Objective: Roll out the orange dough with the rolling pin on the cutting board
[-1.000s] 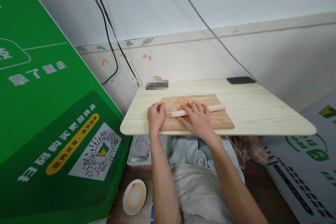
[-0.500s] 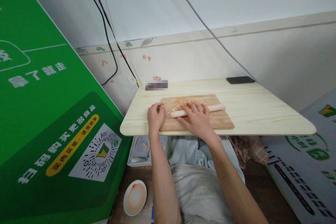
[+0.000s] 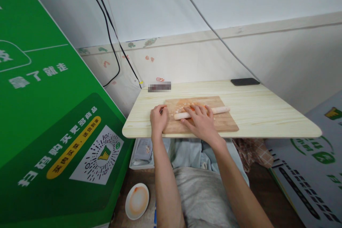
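A pale wooden rolling pin [image 3: 221,109] lies across a wooden cutting board [image 3: 224,124], its right end a little farther from me. My right hand [image 3: 201,121] is on the pin, fingers over its far side and thumb on the near side. Bits of something orange show between these fingers, and what lies underneath is mostly hidden. Pale crumbs and an orange smear [image 3: 184,104] mark the board behind the pin. At the board's left edge my left hand [image 3: 159,119] is closed, with bent fingers gripping that edge.
The light wood-grain table [image 3: 272,117] carries a black phone [image 3: 245,81] at the back right and a blurred-out item [image 3: 159,87] at the back left. Below stand a stained white plate [image 3: 137,201] and a white box [image 3: 141,165]. A green panel [image 3: 53,114] rises at left.
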The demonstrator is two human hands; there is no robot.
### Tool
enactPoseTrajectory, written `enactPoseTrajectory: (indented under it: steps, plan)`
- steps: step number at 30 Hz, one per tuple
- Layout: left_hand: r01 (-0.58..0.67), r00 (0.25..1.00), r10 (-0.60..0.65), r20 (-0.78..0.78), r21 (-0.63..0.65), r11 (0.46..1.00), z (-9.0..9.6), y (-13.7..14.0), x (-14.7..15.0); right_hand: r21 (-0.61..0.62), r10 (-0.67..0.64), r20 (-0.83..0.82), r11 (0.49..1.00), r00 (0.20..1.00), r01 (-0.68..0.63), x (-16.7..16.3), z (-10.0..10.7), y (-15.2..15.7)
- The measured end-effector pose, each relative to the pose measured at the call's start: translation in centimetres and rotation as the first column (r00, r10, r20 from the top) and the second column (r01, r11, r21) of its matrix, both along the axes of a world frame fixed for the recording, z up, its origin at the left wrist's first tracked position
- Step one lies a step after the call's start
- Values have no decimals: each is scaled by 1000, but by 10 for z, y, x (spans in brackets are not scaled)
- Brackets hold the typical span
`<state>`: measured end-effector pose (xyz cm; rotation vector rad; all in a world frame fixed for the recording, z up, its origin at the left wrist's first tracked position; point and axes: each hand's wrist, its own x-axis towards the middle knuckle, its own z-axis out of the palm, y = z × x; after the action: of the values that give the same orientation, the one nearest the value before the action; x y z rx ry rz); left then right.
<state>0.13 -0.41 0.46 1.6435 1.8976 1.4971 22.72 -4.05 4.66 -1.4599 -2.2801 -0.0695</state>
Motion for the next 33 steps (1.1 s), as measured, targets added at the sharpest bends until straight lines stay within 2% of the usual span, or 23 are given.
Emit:
enactPoseTrajectory:
  steps: [5, 13, 33]
  plan:
    - [-1, 1000, 1, 4, -4, 1000, 0, 0, 0, 26, -8, 10, 1000, 1000, 7, 0, 0, -1]
    - [5, 1000, -4, -3, 9, 1000, 0, 0, 0, -11, -14, 16, 1000, 1000, 14, 0, 2, -4]
    - [-4, 1000, 4, -2, -14, 1000, 3, -1, 1, -8, -6, -9, 1000, 1000, 5, 1, 1, -3]
